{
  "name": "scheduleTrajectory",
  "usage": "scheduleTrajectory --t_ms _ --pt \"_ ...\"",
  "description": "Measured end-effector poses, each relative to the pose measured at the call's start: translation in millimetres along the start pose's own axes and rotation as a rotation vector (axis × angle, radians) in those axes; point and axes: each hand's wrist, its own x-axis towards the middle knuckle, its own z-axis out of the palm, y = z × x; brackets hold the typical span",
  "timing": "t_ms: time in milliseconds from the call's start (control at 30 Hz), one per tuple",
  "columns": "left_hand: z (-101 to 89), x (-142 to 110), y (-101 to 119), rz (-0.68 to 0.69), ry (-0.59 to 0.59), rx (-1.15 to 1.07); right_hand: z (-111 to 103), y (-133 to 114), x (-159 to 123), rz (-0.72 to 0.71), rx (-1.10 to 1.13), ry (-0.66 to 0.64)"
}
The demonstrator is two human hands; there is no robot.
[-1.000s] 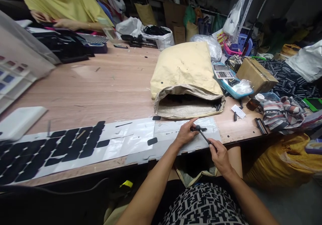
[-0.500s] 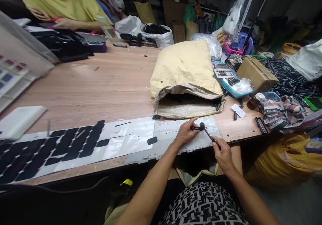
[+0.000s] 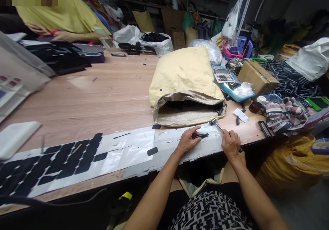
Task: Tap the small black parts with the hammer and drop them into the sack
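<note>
My left hand [image 3: 189,139] is closed on a slim black piece [image 3: 202,135], which points right, low over a pale sheet [image 3: 177,137] at the table's front edge. In my right hand [image 3: 230,143] is a small hammer [image 3: 218,123]. Its metal head lies to the far left of that hand, apart from the black piece, and its dark handle end shows below the fingers. Just beyond both hands lies a large cream sack [image 3: 185,69], its mouth facing me, with dark pieces partly visible inside.
Black rounded pads [image 3: 87,153] lie on white sheeting at left. To the right are a calculator [image 3: 223,75] on a blue basket, a cardboard box [image 3: 257,77], a brown bottle [image 3: 257,105] and a striped cloth [image 3: 285,115]. A person in a yellow top [image 3: 74,14] sits across the table.
The hammer head has moved off the black piece, up and to the right. My right hand has shifted up and turned. My left hand still holds the piece; the view has shifted slightly.
</note>
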Motion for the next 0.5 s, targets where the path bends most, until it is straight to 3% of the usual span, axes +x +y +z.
scheduleTrajectory --t_ms 133,267,400,500 --pt "-1.9 -0.6 0.3 0.010 -0.006 0.019 -0.1 -2.5 -1.6 0.015 0.004 -0.026" --pt "-3.4 -12.7 14.2 0.004 -0.062 0.018 0.2 -1.4 -2.6 0.019 -0.007 -0.026" --pt "7.3 -55.4 36.9 0.090 -0.229 -0.018 3.7 -0.3 -4.4 0.015 -0.009 -0.014" --pt "21.1 -91.1 47.2 0.193 -0.254 0.079 5.9 0.6 -5.1 0.019 -0.002 -0.023"
